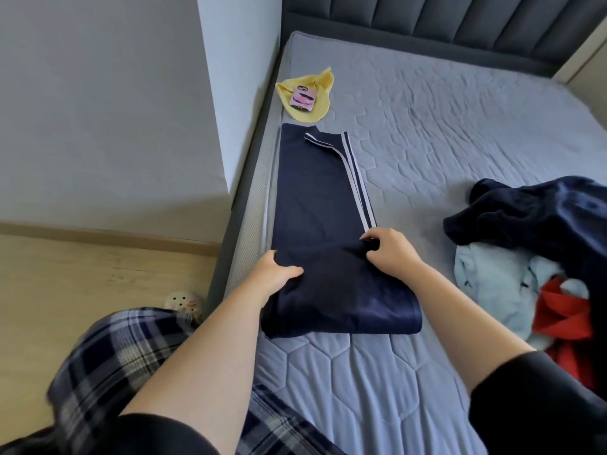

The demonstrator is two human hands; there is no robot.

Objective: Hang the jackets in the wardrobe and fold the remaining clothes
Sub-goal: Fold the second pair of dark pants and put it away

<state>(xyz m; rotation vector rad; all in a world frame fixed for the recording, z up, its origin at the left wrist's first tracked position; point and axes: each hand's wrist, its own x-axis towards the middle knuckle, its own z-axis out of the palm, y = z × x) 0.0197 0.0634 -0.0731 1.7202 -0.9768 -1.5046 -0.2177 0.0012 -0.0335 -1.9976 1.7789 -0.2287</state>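
Observation:
Navy track trousers (pixel 315 198) with white side stripes lie lengthwise along the left edge of the bed (pixel 443 126), their near end doubled over into a fold. My left hand (pixel 274 277) grips the left edge of that folded end. My right hand (pixel 389 249) pinches the fold's right edge beside the stripes. A pile of loose clothes sits on the right of the bed: a dark navy garment (pixel 532 215), a light blue one (pixel 492 284) and a red one (pixel 565 316).
A yellow cloth (pixel 315 93) with a pink phone (pixel 302 98) on it lies at the bed's far left. A dark padded headboard (pixel 443 24) closes the far end. A white wall and wooden floor (pixel 82 277) are on the left, with a pale clog (pixel 184 302) by the bed.

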